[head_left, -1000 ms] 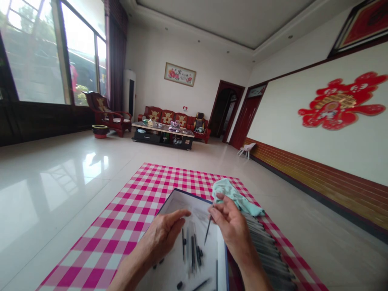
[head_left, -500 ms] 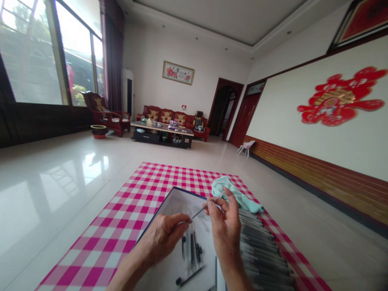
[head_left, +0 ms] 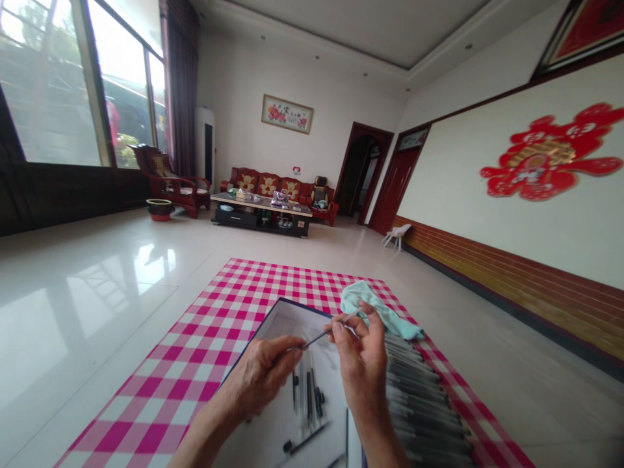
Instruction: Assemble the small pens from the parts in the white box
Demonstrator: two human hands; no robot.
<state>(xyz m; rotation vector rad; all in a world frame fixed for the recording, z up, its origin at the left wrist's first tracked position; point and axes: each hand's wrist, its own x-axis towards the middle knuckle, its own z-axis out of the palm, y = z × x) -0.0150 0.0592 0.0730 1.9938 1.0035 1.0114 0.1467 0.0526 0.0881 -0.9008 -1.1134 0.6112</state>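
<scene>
While R hand (head_left: 361, 370) pinches a thin pen (head_left: 324, 337) btw thumb & fingertips, L hand (head_left: 258, 377) has its fingers pressed together at the pen's other end; can't tell if they grip it. Pen is held up in the air over a white tray (head_left: 277, 318) w/ dark blue edge, loose pens (head_left: 308, 403) lying on the tray below. Green cloth (head_left: 365, 302) sits bunched just behind R hand, w/ a long row of pens (head_left: 419, 396) right of the tray. All on a pink checked cloth (head_left: 146, 416), tiled floor (head_left: 88, 292) around it. Far off: red sofa (head_left: 266, 185) & low table (head_left: 260, 218).
</scene>
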